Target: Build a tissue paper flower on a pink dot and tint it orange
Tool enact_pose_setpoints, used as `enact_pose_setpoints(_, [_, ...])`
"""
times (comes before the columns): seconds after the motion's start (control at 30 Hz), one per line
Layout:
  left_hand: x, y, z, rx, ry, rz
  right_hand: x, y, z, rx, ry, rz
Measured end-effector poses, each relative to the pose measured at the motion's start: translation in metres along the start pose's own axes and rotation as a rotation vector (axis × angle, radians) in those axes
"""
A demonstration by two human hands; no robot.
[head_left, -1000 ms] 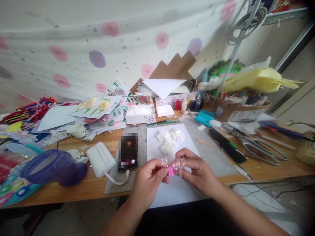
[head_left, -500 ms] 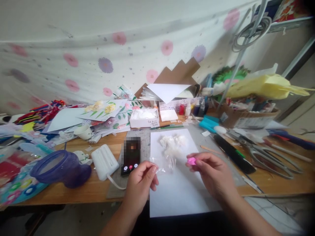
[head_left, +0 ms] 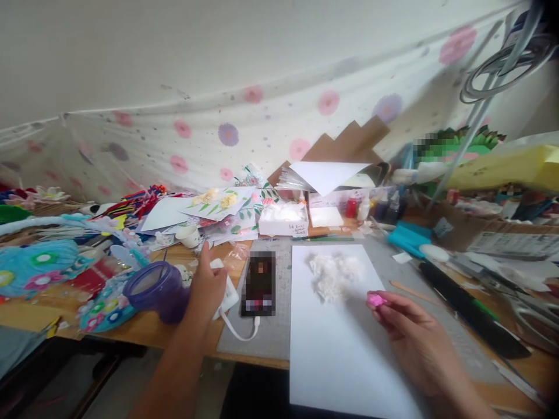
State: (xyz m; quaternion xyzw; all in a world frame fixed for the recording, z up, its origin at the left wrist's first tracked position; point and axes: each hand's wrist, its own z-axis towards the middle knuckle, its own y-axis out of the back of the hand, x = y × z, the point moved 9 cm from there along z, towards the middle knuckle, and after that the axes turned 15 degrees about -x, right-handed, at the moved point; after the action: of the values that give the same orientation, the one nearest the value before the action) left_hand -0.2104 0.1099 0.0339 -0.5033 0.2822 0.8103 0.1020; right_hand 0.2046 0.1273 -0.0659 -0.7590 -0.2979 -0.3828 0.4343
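Observation:
My right hand [head_left: 408, 329] pinches a small bright pink lump [head_left: 376, 299] between thumb and fingertips, above the right side of a white sheet of paper [head_left: 332, 355]. A fluffy white clump [head_left: 332, 276] lies on the upper part of that sheet. My left hand [head_left: 209, 285] is off to the left over a white power bank [head_left: 227, 301], its index finger stretched out and thumb apart, with nothing seen in it. Just beyond its fingers, a piece of clear plastic film [head_left: 236, 254] rests on the table. Between the hands lies a phone [head_left: 258, 285] with a white cable.
A purple pot [head_left: 159, 291] stands left of my left hand, beside blue flowered pieces [head_left: 39, 265]. Behind are a small cup [head_left: 188, 235], a white box [head_left: 283, 220] and paint bottles [head_left: 351, 205]. Scissors [head_left: 533, 314] and a black strip [head_left: 471, 311] lie at right.
My left hand has moved left from above the paper and no longer holds the clear plastic. My right hand still holds the pink lump. The view has turned left.

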Motion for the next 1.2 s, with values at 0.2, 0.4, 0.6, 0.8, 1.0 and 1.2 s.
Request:
enact_pose_setpoints(0.2, [-0.067, -0.043, -0.116, 0.346, 0.056, -0.573, 0.039, -0.041, -0.048, 0.32, 0.418, -0.171])
enact_pose_setpoints(0.4, [-0.097, -0.1, -0.219, 0.84, 0.847, -1.147, 0.057, -0.089, -0.131, 0.648, 1.158, -0.493])
enact_pose_setpoints(0.6, [-0.081, -0.103, -0.207, 0.682, 0.976, -1.15, 0.017, -0.088, -0.158, 0.836, 1.532, -0.874])
enact_pose_setpoints(0.8, [-0.076, -0.1, -0.208, 0.682, 1.044, -1.172, 0.008, -0.09, -0.153, 0.805, 1.544, -1.064])
enact_pose_setpoints(1.0, [-0.08, -0.1, -0.203, 0.73, 1.035, -1.202, 0.005, -0.091, -0.16, 0.902, 1.574, -0.999])
enact_pose_setpoints(1.2, [-0.082, -0.094, -0.192, 0.669, 0.924, -1.222, 0.009, -0.089, -0.152, 0.852, 1.515, -0.999])
